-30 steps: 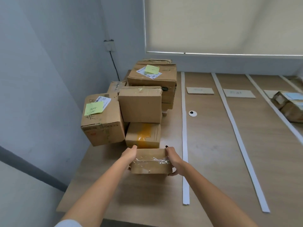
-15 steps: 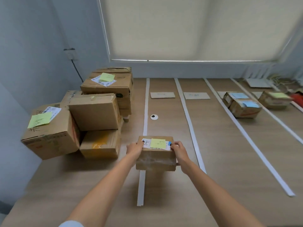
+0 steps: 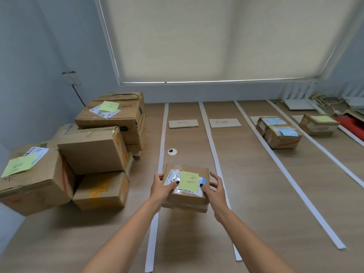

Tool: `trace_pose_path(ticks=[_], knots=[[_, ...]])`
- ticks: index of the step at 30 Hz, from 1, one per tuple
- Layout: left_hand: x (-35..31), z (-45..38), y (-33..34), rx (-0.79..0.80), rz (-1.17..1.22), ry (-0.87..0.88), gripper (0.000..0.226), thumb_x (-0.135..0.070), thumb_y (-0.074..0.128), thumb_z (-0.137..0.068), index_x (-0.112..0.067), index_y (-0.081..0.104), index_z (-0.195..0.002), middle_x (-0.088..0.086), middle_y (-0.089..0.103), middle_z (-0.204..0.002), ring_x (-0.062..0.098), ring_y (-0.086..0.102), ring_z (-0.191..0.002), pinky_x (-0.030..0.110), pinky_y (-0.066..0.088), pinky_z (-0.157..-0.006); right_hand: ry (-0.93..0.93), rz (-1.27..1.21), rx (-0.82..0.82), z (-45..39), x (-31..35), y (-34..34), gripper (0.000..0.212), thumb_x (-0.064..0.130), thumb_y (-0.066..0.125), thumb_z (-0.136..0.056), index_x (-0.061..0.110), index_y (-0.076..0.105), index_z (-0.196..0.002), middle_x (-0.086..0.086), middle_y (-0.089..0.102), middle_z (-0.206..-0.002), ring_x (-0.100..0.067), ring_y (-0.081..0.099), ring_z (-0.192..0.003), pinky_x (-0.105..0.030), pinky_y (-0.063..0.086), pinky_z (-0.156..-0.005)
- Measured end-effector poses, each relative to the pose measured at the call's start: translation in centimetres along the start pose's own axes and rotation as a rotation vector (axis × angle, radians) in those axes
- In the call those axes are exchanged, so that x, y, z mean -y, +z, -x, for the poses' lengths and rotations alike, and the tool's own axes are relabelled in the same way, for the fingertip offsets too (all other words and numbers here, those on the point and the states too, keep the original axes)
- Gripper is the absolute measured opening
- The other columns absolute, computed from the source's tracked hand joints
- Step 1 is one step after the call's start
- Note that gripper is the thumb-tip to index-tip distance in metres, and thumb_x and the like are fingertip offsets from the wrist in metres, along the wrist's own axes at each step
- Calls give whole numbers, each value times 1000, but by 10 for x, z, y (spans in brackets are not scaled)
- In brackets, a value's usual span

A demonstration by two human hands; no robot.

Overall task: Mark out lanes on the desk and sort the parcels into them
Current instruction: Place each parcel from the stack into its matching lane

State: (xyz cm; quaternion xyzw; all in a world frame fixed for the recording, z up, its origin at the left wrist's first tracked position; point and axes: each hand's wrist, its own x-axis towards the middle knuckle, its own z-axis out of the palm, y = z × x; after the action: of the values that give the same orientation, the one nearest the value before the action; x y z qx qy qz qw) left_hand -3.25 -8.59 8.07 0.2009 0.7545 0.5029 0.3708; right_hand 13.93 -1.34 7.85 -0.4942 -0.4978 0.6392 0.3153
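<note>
Far left: a stack of cardboard parcels [image 3: 92,154] is being kept against the wall on the wooden desk [image 3: 256,203]; two of them are being shown with green sticky notes, one on the nearest box [image 3: 18,167], one on the rear top box [image 3: 109,106]; a parcel with orange tape [image 3: 100,191] is lying at the bottom front of the stack.

Centre-left: a small parcel [image 3: 185,189] is being held above the desk between the first white tape strip [image 3: 157,194] and the second white tape strip [image 3: 214,164], over the first lane; it is being gripped by the left hand [image 3: 160,189] on its left side, thumb curled onto the shipping label; the right hand [image 3: 213,189] is being kept on its right side, thumb on the top face, fingers spread and partly lifted; a green sticky note [image 3: 188,180] with handwriting is being carried on top, text not readable.

Beyond it: a round white cable grommet [image 3: 172,152] is being seen in the same lane; two cardboard lane cards [image 3: 183,123] and [image 3: 225,122] are lying flat at the far end, writing too small to read.

Right: two parcels with blue notes [image 3: 279,133] are sitting touching in a further lane; one parcel with a green note [image 3: 318,125] is sitting in the next lane, apart from them.
</note>
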Motion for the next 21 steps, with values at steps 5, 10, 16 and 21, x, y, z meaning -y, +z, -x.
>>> trace_pose_path(ticks=[5, 10, 16, 21], knots=[[-1, -18, 16, 42, -5, 54, 72, -21, 81, -70, -28, 36, -126, -11, 48, -115, 15, 56, -104, 27, 52, -81, 22, 20, -44, -25, -6, -1, 56, 8, 65, -84, 19, 44, -135, -5, 53, -124, -23, 62, -106, -28, 57, -73], [1, -37, 36, 41, 48, 67, 67, -18, 72, -80, -31, 37, -135, -11, 49, -122, 9, 52, -103, 25, 51, -81, -8, 105, -9, -53, -7, -5, 50, 16, 64, -85, 26, 50, -132, -10, 57, -123, -24, 60, -109, -45, 51, -94], [-5, -50, 70, 16, 81, 28, 49, -14, 57, -90, -28, 43, -135, -4, 51, -132, 16, 55, -108, 32, 50, -86, 48, 13, -62, -71, -8, -35, 44, 16, 56, -89, 44, 51, -123, 1, 60, -123, -21, 59, -112, -45, 48, -98], [-17, -45, 129, -14, 62, 5, 48, -12, 52, -91, -24, 43, -136, 2, 55, -131, 25, 60, -107, 40, 52, -89, 72, -26, -40, -92, 1, -95, 46, 21, 55, -93, 33, 46, -136, 3, 60, -125, -18, 61, -109, -40, 51, -94]])
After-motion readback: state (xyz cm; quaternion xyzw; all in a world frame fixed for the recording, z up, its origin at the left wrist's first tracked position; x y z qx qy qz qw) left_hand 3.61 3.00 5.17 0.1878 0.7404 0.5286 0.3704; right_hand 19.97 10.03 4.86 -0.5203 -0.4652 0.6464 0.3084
